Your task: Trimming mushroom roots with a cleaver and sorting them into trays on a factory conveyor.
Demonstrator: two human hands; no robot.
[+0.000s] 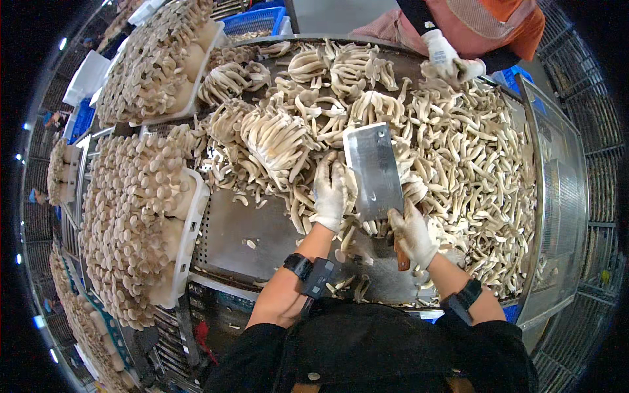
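My right hand [414, 234], in a white glove, is wrapped round the wooden handle of a cleaver [372, 171]. The broad, wet steel blade points away from me over the mushrooms. Just left of the blade, my gloved left hand [330, 194] has its fingers together against a small mushroom cluster [352, 190], partly hidden by the hand and the blade. A large mushroom clump [274, 141] with pale stems fanned out lies beyond my left hand. Cut loose mushrooms [475, 177] form a thick heap to the right of the cleaver.
The metal table [246, 229] has a raised rim. On the left, white trays [189, 236] hold dense mushroom blocks [131, 216]. Across the table a co-worker's gloved hands [449, 60] touch the heap. A blue basket [254, 23] stands at the far left, a metal mesh frame [560, 196] at the right.
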